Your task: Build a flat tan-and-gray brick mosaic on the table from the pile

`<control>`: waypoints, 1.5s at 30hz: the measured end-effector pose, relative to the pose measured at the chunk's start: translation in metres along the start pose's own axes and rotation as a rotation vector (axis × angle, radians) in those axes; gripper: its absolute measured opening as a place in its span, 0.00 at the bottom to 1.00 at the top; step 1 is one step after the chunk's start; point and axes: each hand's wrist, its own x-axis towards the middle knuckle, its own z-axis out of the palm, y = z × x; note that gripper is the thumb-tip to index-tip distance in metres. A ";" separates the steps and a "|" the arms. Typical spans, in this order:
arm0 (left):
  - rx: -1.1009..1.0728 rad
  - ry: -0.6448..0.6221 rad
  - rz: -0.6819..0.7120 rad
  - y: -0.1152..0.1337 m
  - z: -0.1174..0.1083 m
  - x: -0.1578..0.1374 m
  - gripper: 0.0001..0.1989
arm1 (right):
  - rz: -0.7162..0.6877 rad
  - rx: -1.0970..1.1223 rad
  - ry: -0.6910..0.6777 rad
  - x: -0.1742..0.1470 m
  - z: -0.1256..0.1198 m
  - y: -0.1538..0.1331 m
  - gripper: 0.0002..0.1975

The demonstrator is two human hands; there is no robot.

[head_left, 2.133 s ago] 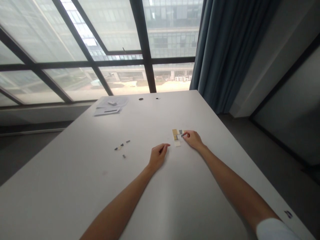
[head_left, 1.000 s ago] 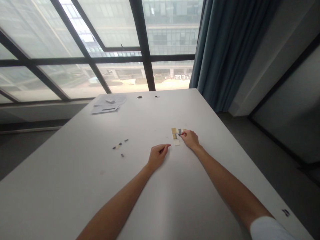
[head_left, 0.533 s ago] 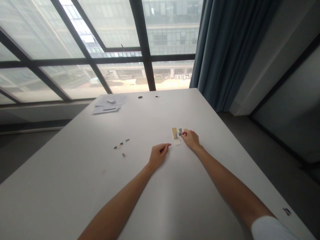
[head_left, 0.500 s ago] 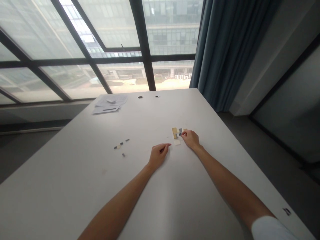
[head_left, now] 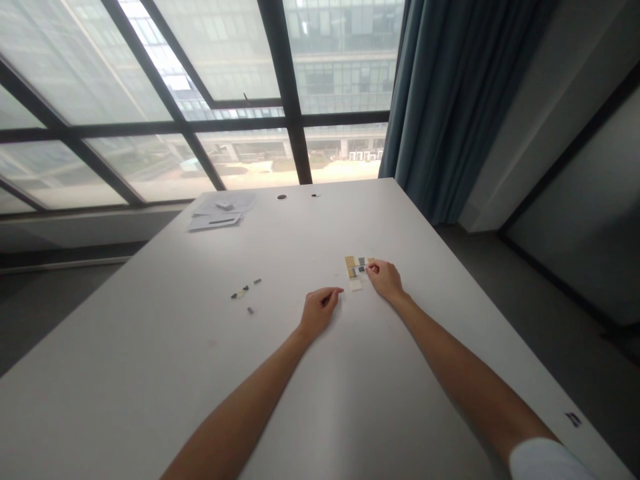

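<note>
My right hand [head_left: 385, 278] rests beside a small patch of flat yellow, dark and pale pieces on the white table. Its thumb and fingers are pinched together just right of a dark piece [head_left: 361, 269]; whether anything tiny is between them is hidden. Left of that dark piece lie yellow pieces [head_left: 349, 261], and a pale square [head_left: 355, 285] sits at the patch's near edge. My left hand [head_left: 319, 311] lies on the table to the left, its fingers curled and closed, index fingertip pointing at the pale square but apart from it. No object shows in it.
Several small dark and grey pieces [head_left: 251, 311] lie scattered left of my left hand. Papers [head_left: 215, 221] are at the table's far left corner. Two dark round spots, one of them a disc [head_left: 282, 197], are near the far edge. A small dark item [head_left: 573, 419] sits by the right edge.
My right fingertips have shifted slightly right, off the dark piece, which stays within the patch. The left hand keeps its place; the view has moved a little.
</note>
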 end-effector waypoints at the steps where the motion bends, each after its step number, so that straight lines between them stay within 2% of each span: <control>1: 0.002 0.002 0.001 0.001 0.000 0.000 0.17 | 0.009 0.029 0.033 -0.001 -0.003 -0.001 0.10; 6: 0.003 0.011 -0.001 0.003 -0.001 0.001 0.17 | 0.002 0.204 0.210 -0.011 -0.022 -0.010 0.19; 9: 0.004 0.017 0.003 0.003 -0.001 0.001 0.17 | -0.051 0.340 0.246 -0.023 -0.028 -0.021 0.22; 13: 0.010 0.018 0.001 0.000 -0.001 0.002 0.16 | -0.167 0.411 0.129 -0.046 -0.025 -0.036 0.21; 18: -0.015 0.022 0.008 0.001 -0.001 0.001 0.15 | -0.360 0.329 -0.121 -0.073 -0.014 -0.044 0.18; 22: -0.019 0.026 0.001 0.002 -0.002 0.000 0.15 | -0.454 0.268 -0.222 -0.087 -0.002 -0.043 0.19; 34: -0.006 0.015 -0.012 0.005 -0.002 -0.002 0.16 | -0.501 0.172 -0.354 -0.097 0.015 -0.035 0.18; 45: 0.006 0.004 -0.020 0.009 -0.004 -0.003 0.15 | -0.491 0.102 -0.382 -0.096 0.013 -0.039 0.16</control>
